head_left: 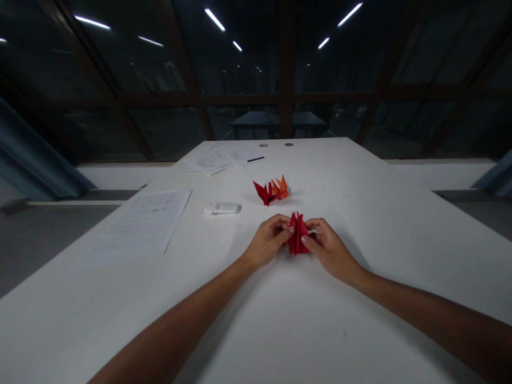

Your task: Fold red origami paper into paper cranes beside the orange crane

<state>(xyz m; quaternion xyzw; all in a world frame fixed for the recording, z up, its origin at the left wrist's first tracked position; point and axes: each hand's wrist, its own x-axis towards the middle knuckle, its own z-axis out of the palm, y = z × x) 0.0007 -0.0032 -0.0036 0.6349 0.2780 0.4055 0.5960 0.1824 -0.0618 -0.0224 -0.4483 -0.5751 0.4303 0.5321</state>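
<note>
A folded piece of red paper (297,240) is held upright between both hands near the middle of the white table. My left hand (269,241) pinches its left side, thumb in front and fingers curled behind. On its right side, the thumb and fingers of my right hand (327,248) grip the paper the same way. Just beyond the hands stand a red paper crane (265,194) and an orange paper crane (282,188), close together and partly overlapping in view.
A white tube (222,208) lies left of the cranes. Written sheets (146,221) lie at the left, with more papers (216,159) and a black pen (256,159) farther back. Two small round discs sit by the table's far edge, before dark windows.
</note>
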